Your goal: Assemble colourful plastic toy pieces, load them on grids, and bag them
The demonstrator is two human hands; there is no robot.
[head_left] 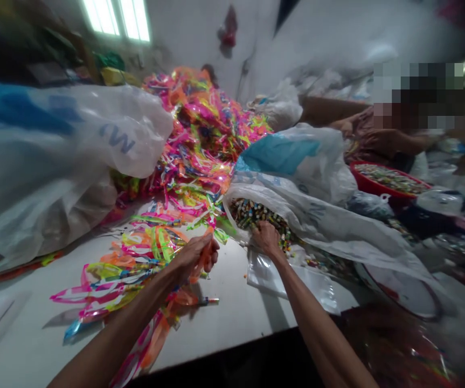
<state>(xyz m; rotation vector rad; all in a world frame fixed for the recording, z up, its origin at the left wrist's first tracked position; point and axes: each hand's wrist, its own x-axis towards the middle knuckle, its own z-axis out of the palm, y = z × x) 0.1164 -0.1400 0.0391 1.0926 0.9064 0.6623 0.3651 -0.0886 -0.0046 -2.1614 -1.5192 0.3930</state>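
Holding thin, translucent orange plastic (205, 255)

I hold one bright orange plastic piece (207, 252), left of the white sack (317, 211); small multicoloured sticks (252, 211) lie heaped inside its mouth.

So the left hand (205, 254) had some orange plastic in its grip over the white counter (232, 307), and the right hand (266, 237) was at the small pieces (252, 211) in the near mouth of a big bag (317, 210).
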